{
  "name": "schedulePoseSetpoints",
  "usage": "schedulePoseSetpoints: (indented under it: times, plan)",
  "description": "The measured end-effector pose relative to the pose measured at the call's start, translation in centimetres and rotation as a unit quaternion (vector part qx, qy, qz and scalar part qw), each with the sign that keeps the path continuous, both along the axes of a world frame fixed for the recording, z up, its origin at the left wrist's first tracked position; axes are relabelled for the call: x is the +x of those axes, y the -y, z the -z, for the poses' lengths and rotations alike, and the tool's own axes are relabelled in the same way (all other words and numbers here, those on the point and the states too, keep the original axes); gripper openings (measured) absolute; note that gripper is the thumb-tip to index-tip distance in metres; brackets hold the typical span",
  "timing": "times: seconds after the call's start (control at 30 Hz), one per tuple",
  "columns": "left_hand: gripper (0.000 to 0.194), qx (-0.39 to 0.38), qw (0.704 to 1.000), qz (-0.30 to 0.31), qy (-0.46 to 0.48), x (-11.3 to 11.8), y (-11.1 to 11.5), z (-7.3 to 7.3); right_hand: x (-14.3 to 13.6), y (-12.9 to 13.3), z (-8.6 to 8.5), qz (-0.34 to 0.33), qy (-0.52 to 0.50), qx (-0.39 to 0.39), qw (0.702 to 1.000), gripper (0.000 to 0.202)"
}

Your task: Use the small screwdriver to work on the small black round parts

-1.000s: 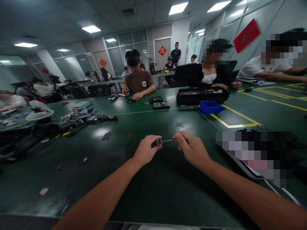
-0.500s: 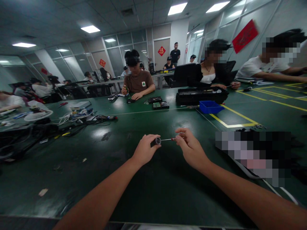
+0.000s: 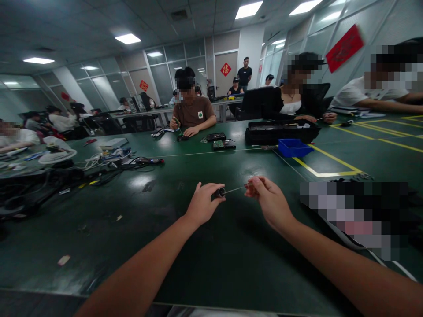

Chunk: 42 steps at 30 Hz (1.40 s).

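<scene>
Between the thumb and fingers of my left hand [image 3: 203,204] is a small dark round part with a pale ring-shaped end [image 3: 221,192], turned to the right. My right hand [image 3: 269,198] is closed around the red handle of a screwdriver [image 3: 234,189]. Its thin metal shaft points left, and the tip meets the open end of the round part; how deep it sits cannot be made out. Both hands are held above the green tabletop [image 3: 211,264], and my right fingers cover most of the handle.
Cables [image 3: 109,171] lie in a heap at left. Ahead are hard drives [image 3: 224,144], a blue bin [image 3: 295,148] and a long black housing [image 3: 282,132]. A co-worker [image 3: 194,110] sits opposite, others at right. A blurred-out item [image 3: 353,215] lies near my right arm.
My right fingers have closed more tightly around the screwdriver handle, and the shaft now slants up toward the right. The round part stays in my left hand. The whole view has shifted slightly.
</scene>
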<state>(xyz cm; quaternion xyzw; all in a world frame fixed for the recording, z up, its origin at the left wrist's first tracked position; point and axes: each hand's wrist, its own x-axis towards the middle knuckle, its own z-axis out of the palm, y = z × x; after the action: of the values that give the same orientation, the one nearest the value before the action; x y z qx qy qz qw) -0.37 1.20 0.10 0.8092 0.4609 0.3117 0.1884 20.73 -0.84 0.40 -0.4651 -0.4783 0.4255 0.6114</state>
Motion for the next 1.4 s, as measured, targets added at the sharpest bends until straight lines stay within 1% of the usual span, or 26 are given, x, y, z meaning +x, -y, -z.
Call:
schedulePoseSetpoints:
  times: [0.2, 0.33, 0.53, 0.7, 0.9, 1.1, 1.3, 1.4]
  plan:
    - [0.037, -0.01, 1.0, -0.002, -0.008, -0.1, 0.0, 0.0, 0.0, 0.7, -0.6, 0.02, 0.107, 0.062, 0.992, 0.029]
    - [0.039, -0.014, 1.0, -0.001, -0.025, -0.2, -0.1, 0.1, 0.2, 1.0, -0.8, 0.015, 0.19, 0.097, 0.977, 0.027]
    - [0.039, -0.022, 0.999, 0.006, -0.042, -0.1, 0.0, 0.0, 0.3, 1.3, -0.7, -0.007, 0.272, 0.099, 0.957, 0.028]
    - [0.039, -0.023, 0.998, 0.016, -0.06, 0.1, 0.1, 0.1, 0.3, 1.5, -1.0, -0.02, 0.304, 0.11, 0.946, 0.027]
    - [0.038, -0.01, 0.997, 0.017, -0.071, 0.0, -0.1, 0.4, 0.3, 1.8, -1.3, -0.009, 0.335, 0.118, 0.935, 0.025]
    - [0.04, -0.006, 0.997, 0.024, -0.08, -0.1, -0.2, 0.6, 0.3, 1.7, -1.5, -0.013, 0.354, 0.12, 0.927, 0.023]
    - [0.037, -0.02, 0.997, 0.021, -0.077, 0.0, -0.2, 0.5, 0.1, 1.8, -1.8, 0.011, 0.396, 0.131, 0.909, 0.021]
    - [0.036, -0.026, 0.998, 0.008, -0.058, 0.0, -0.2, 0.3, 0.2, 1.8, -1.9, 0.025, 0.397, 0.128, 0.908, 0.021]
